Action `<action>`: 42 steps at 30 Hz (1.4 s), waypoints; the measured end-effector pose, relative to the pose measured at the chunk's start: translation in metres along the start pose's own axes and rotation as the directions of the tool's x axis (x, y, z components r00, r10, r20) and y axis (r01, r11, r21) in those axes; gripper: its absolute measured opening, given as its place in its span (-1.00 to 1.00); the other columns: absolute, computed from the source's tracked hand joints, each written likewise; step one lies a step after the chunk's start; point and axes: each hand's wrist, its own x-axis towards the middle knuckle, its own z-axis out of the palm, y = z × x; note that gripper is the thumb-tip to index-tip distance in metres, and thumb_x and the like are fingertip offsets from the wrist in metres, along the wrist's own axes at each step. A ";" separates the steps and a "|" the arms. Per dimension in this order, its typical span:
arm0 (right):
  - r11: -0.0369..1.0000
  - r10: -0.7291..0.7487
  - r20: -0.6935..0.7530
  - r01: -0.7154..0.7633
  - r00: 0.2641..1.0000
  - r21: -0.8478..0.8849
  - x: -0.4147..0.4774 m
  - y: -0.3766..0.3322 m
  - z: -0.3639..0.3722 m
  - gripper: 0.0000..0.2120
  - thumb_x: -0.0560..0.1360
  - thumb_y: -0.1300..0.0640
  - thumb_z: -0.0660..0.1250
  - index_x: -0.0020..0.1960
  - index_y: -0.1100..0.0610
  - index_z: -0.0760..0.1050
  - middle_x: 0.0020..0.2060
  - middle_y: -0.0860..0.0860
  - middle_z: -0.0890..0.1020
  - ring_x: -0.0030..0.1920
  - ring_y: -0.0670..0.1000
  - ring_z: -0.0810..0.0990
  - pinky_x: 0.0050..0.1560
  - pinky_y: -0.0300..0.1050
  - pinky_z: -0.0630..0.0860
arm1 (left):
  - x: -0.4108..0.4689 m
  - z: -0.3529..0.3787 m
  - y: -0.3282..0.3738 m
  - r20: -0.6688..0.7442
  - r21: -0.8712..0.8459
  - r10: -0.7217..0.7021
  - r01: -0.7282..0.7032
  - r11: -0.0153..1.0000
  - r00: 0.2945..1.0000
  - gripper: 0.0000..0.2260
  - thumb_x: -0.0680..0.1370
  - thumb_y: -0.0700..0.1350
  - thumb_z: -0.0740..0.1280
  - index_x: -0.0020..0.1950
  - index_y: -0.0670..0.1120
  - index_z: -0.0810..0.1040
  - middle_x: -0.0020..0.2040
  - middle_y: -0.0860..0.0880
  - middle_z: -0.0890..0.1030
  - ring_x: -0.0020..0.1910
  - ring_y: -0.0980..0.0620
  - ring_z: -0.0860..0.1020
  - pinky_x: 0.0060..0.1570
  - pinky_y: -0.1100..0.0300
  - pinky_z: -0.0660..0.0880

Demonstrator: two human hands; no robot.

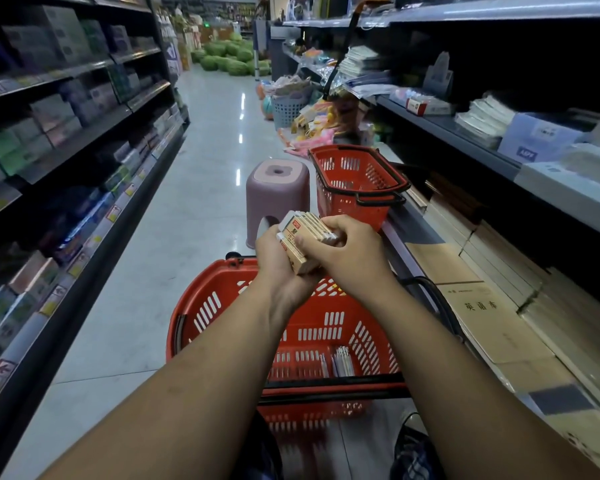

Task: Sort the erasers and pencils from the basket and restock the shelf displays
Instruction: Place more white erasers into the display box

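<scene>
Both hands are together above the near basket [201, 296], clamped on one stack of small eraser boxes [307, 228]. Left hand [274, 261] cups the stack from below and behind. Right hand [347, 244] wraps over the top, with the thumb pressed on the printed front face. The stack is held clear of the basket, apart from its rim.

Handling assessment: the boxes appear to be light card cartons, rigid enough to take finger pressure but loose against one another. A stack of this kind is likely to shear or fan out if gripped only at its ends. Take hold across the broad faces, with one hand supporting the underside. Smooth printed card may slip, so keep the pressure even rather than hard, since corners could crush.

Pencils [342, 365] lie on the bottom of the near basket, close to its near wall. They look thin and stiff, and are likely to roll. Gather them as a bundle around the middle.

A second basket [357, 181] stands further along the aisle, beside a pink stool [276, 195] and close to the right-hand shelving [568, 202]. Its contents cannot be determined. The display slot for the erasers cannot be identified.
</scene>
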 end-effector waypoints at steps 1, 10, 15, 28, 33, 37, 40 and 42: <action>1.000 -0.001 0.005 0.000 1.000 0.008 0.000 -0.001 0.001 -0.75 0.42 -0.08 0.54 0.03 -0.02 0.63 -0.16 -0.14 0.70 -0.14 -0.20 0.65 -0.11 -0.21 0.60 | 0.000 0.000 0.000 0.006 -0.013 0.003 -0.003 1.000 1.000 -0.69 0.56 -0.06 0.17 -0.06 -0.19 0.66 -0.02 -0.22 0.66 -0.02 -0.21 0.68 0.33 -0.10 0.47; 1.000 0.023 -0.011 -0.023 1.000 -0.005 -0.001 -0.003 0.000 -0.72 0.40 -0.11 0.53 0.03 -0.02 0.60 -0.14 -0.10 0.70 -0.09 -0.11 0.67 -0.01 0.02 0.65 | -0.009 0.004 0.000 0.018 -0.063 0.004 -0.003 0.998 1.000 -0.59 0.55 0.10 0.31 0.21 -0.18 0.65 0.00 -0.21 0.69 -0.03 -0.18 0.69 0.15 -0.07 0.59; 0.968 -0.072 -0.057 0.056 0.996 -0.243 -0.003 -0.008 0.004 -0.53 0.41 -0.21 0.47 0.22 -0.01 0.56 0.01 -0.11 0.54 0.17 0.01 0.42 0.13 -0.09 0.48 | -0.007 0.006 -0.001 0.010 -0.102 0.033 -0.032 0.994 0.999 -0.64 0.59 0.07 0.25 0.17 -0.16 0.64 -0.10 -0.19 0.70 -0.19 -0.17 0.72 -0.20 -0.01 0.66; 0.992 -0.120 0.000 0.120 0.993 -0.045 0.001 -0.005 0.002 -0.52 0.59 -0.15 0.33 0.40 0.09 0.50 0.22 -0.02 0.54 0.20 -0.08 0.54 0.24 -0.11 0.52 | -0.002 0.004 0.004 -0.016 -0.221 0.089 -0.091 0.971 0.996 -0.65 0.57 0.02 0.27 0.16 -0.21 0.63 0.15 -0.23 0.63 0.19 -0.22 0.64 0.32 -0.06 0.50; 0.994 -0.096 -0.070 0.099 0.993 0.039 0.002 -0.001 -0.014 -0.70 0.67 -0.07 0.19 0.26 0.06 0.55 0.10 -0.05 0.62 0.09 -0.12 0.59 0.03 -0.20 0.53 | -0.008 0.009 0.007 -0.022 -0.279 0.069 -0.072 0.957 0.997 -0.67 0.57 0.00 0.26 0.17 -0.18 0.64 0.04 -0.24 0.63 -0.06 -0.19 0.62 -0.13 0.10 0.64; 0.986 -0.121 -0.115 0.105 0.986 -0.130 0.003 0.008 -0.035 -0.74 0.66 0.04 0.24 0.30 0.06 0.52 0.15 -0.03 0.60 0.10 -0.09 0.56 0.10 -0.10 0.58 | -0.013 0.017 0.007 -0.044 -0.287 0.068 -0.078 0.955 0.997 -0.69 0.58 0.00 0.26 0.09 -0.19 0.66 -0.09 -0.23 0.68 -0.12 -0.18 0.64 -0.15 0.11 0.64; 0.966 -0.137 -0.088 0.114 0.987 -0.232 0.004 0.010 -0.053 -0.75 0.64 0.05 0.27 0.29 0.06 0.51 0.17 -0.02 0.58 0.10 -0.06 0.55 0.09 -0.04 0.59 | -0.017 0.027 0.004 -0.041 -0.306 0.062 -0.072 0.949 0.997 -0.70 0.57 -0.01 0.26 0.11 -0.17 0.66 -0.01 -0.23 0.69 -0.03 -0.20 0.66 -0.11 0.05 0.66; 0.940 -0.144 -0.063 0.117 0.988 -0.321 0.003 0.011 -0.066 -0.72 0.63 0.03 0.27 0.31 0.05 0.48 0.21 -0.02 0.57 0.12 -0.03 0.56 0.08 -0.04 0.58 | -0.019 0.037 0.000 -0.050 -0.333 0.056 -0.069 0.940 0.997 -0.69 0.57 -0.02 0.27 0.15 -0.17 0.66 0.09 -0.24 0.69 0.05 -0.22 0.67 -0.08 -0.01 0.67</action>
